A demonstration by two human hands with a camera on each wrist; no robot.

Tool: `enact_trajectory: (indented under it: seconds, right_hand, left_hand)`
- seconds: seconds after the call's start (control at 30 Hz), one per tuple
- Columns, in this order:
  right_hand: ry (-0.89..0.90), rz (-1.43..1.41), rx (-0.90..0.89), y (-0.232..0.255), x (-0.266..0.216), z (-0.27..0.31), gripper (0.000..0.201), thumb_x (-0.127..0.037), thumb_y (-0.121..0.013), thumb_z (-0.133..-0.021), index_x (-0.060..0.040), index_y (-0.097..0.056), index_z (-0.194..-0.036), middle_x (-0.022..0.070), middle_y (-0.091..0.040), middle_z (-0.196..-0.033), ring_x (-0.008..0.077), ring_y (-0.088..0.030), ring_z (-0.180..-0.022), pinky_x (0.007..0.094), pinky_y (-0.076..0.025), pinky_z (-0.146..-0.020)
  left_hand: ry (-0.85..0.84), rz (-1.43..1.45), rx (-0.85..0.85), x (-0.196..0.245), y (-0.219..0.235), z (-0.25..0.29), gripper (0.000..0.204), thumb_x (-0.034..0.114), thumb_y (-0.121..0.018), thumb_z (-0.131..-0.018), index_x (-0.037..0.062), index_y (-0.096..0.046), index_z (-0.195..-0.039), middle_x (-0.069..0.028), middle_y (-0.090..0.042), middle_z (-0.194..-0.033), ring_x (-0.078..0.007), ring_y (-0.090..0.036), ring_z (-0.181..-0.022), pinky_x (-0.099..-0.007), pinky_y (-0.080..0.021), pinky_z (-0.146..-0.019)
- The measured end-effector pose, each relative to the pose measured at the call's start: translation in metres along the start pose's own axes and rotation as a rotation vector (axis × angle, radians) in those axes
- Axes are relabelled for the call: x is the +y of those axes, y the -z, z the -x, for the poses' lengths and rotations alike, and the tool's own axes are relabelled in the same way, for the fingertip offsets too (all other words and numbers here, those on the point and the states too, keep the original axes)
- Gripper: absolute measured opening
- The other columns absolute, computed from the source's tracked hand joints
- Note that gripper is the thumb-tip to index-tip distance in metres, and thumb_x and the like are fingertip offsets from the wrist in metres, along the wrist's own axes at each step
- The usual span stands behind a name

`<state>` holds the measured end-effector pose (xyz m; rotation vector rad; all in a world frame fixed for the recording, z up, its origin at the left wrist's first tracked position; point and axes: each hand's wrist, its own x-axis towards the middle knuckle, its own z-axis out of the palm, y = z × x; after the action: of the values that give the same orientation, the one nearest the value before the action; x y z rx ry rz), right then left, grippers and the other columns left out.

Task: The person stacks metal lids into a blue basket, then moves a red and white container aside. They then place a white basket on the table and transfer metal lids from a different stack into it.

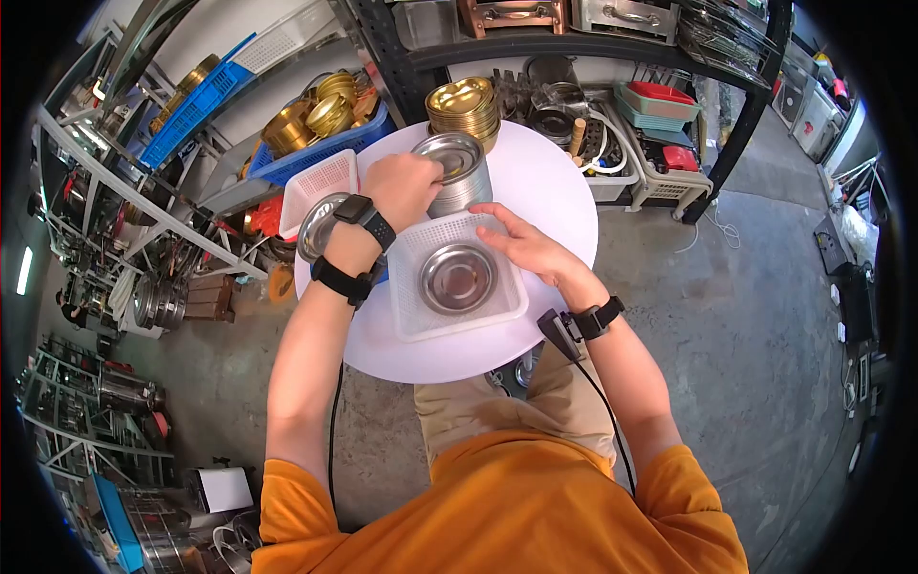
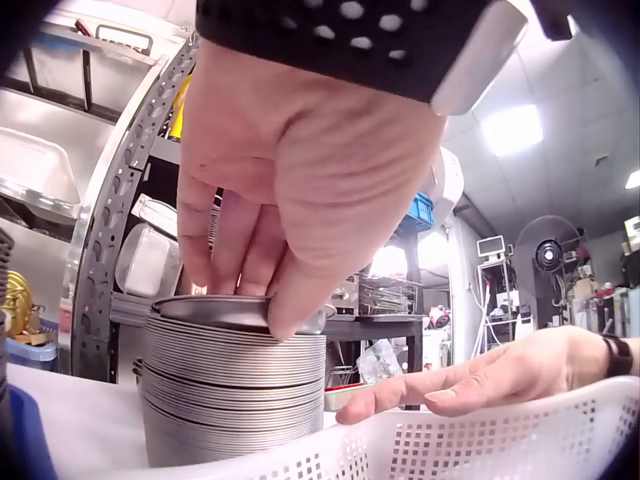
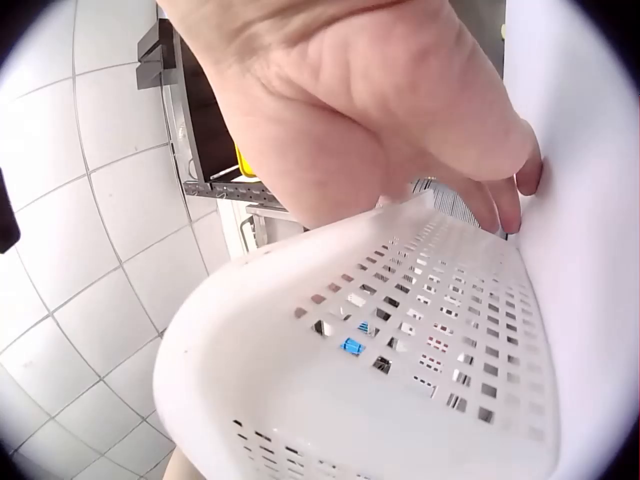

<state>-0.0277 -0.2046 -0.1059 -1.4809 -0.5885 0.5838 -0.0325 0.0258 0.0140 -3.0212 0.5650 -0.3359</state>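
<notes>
My left hand [image 1: 404,187] reaches over a tall stack of round steel dishes [image 1: 469,191]. In the left wrist view its thumb and fingers pinch the rim of the top dish [image 2: 225,312], which sits slightly tilted on the stack. A white perforated plastic basket [image 1: 406,320] stands in front of the stack, with a round steel dish [image 1: 459,277] lying inside. At the basket's far right corner is my right hand [image 1: 535,251], fingers extended along the rim. In the right wrist view, that hand [image 3: 370,120] overlaps the basket's upper edge, holding nothing.
Gold-coloured bowls [image 1: 462,103] are stacked at the back of the round white table [image 1: 559,177]. To the left, another white basket [image 1: 320,180] and a steel dish [image 1: 320,225] sit near my left wrist. Shelves [image 1: 574,57] with pans and trays stand behind.
</notes>
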Motion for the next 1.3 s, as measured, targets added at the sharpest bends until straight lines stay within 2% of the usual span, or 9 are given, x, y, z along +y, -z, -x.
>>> enact_trajectory:
  seconds: [0.17, 0.3, 0.37, 0.5, 0.57, 0.77, 0.97, 1.17, 1.3]
  right_hand:
    - [-0.012, 0.0, -0.023, 0.005, 0.001, -0.003, 0.048, -0.03, -0.054, -0.116, -0.0123, -0.048, -0.16, 0.0106, -0.058, -0.15, 0.0172, -0.051, -0.139, 0.0326, -0.039, -0.119]
    - [-0.099, -0.076, -0.021, 0.007, -0.017, 0.01, 0.051, -0.031, -0.052, -0.116, -0.0139, -0.044, -0.164, 0.0137, -0.056, -0.152, 0.0183, -0.047, -0.144, 0.0331, -0.04, -0.12]
    - [-0.041, -0.187, 0.064, 0.004, -0.014, 0.009, 0.06, -0.033, -0.052, -0.116, -0.0069, -0.035, -0.168, 0.017, -0.053, -0.158, 0.0227, -0.041, -0.152, 0.0363, -0.03, -0.128]
    - [-0.088, -0.28, 0.186, 0.006, -0.008, 0.006, 0.067, -0.043, -0.045, -0.118, -0.0032, -0.03, -0.169, 0.0177, -0.05, -0.161, 0.0244, -0.035, -0.157, 0.0371, -0.026, -0.13]
    - [-0.174, -0.511, 0.014, 0.018, 0.004, -0.002, 0.075, -0.052, -0.04, -0.117, -0.0004, -0.026, -0.17, 0.0202, -0.043, -0.167, 0.027, -0.028, -0.161, 0.0375, -0.022, -0.132]
    - [-0.155, -0.192, 0.005, 0.012, 0.004, 0.0, 0.09, -0.061, -0.052, -0.111, 0.0018, -0.024, -0.169, 0.0238, -0.038, -0.17, 0.0306, -0.027, -0.162, 0.0392, -0.02, -0.132]
    - [-0.154, -0.083, -0.009, 0.01, 0.003, 0.004, 0.089, -0.044, -0.07, -0.106, 0.0009, -0.025, -0.169, 0.0248, -0.042, -0.166, 0.031, -0.033, -0.159, 0.0392, -0.026, -0.13]
    - [-0.079, -0.138, -0.029, 0.009, 0.005, 0.007, 0.085, -0.039, -0.07, -0.106, -0.0008, -0.027, -0.169, 0.0248, -0.044, -0.164, 0.0311, -0.036, -0.157, 0.0391, -0.028, -0.129]
    - [-0.08, -0.108, -0.001, 0.011, 0.01, 0.004, 0.084, -0.038, -0.071, -0.106, -0.0009, -0.029, -0.169, 0.0246, -0.045, -0.164, 0.0299, -0.036, -0.157, 0.0393, -0.029, -0.129]
  left_hand:
    - [0.007, 0.074, 0.095, -0.003, -0.001, 0.008, 0.016, 0.018, -0.076, -0.091, 0.0064, -0.08, -0.101, -0.0154, -0.076, -0.096, -0.038, -0.073, -0.092, -0.0484, -0.058, -0.081]
    - [-0.078, 0.097, 0.331, 0.019, 0.018, 0.035, 0.012, 0.016, -0.076, -0.092, 0.0048, -0.078, -0.097, -0.0127, -0.075, -0.095, -0.0359, -0.072, -0.089, -0.0452, -0.057, -0.077]
    - [-0.12, 0.095, 0.396, 0.037, 0.033, 0.055, 0.01, 0.014, -0.077, -0.091, 0.0043, -0.077, -0.096, -0.0121, -0.075, -0.092, -0.0358, -0.071, -0.087, -0.0457, -0.056, -0.076]
    - [-0.164, 0.095, 0.332, 0.058, 0.027, 0.091, 0.009, 0.011, -0.08, -0.087, 0.0059, -0.075, -0.093, -0.0089, -0.075, -0.093, -0.0325, -0.07, -0.086, -0.0438, -0.053, -0.075]
    - [-0.193, 0.112, 0.321, 0.061, 0.013, 0.106, 0.009, 0.012, -0.08, -0.086, 0.0072, -0.075, -0.093, -0.0073, -0.075, -0.094, -0.0309, -0.07, -0.086, -0.0423, -0.052, -0.074]
    - [-0.102, 0.228, 0.073, 0.072, -0.017, 0.138, 0.014, 0.017, -0.081, -0.087, 0.0052, -0.077, -0.094, -0.0082, -0.076, -0.097, -0.0322, -0.071, -0.089, -0.0433, -0.054, -0.079]
    - [0.008, 0.405, 0.058, 0.071, -0.022, 0.148, 0.026, 0.027, -0.077, -0.095, 0.0015, -0.078, -0.099, -0.0118, -0.077, -0.102, -0.0348, -0.072, -0.094, -0.0448, -0.055, -0.083]
    - [-0.01, 0.376, -0.136, 0.073, -0.017, 0.149, 0.034, 0.034, -0.066, -0.103, 0.0026, -0.079, -0.104, -0.0139, -0.077, -0.103, -0.0359, -0.07, -0.1, -0.0451, -0.051, -0.091]
    - [-0.041, 0.379, -0.069, 0.071, -0.023, 0.15, 0.039, 0.038, -0.063, -0.105, 0.0028, -0.078, -0.106, -0.0148, -0.075, -0.1, -0.0371, -0.069, -0.102, -0.0449, -0.05, -0.093]
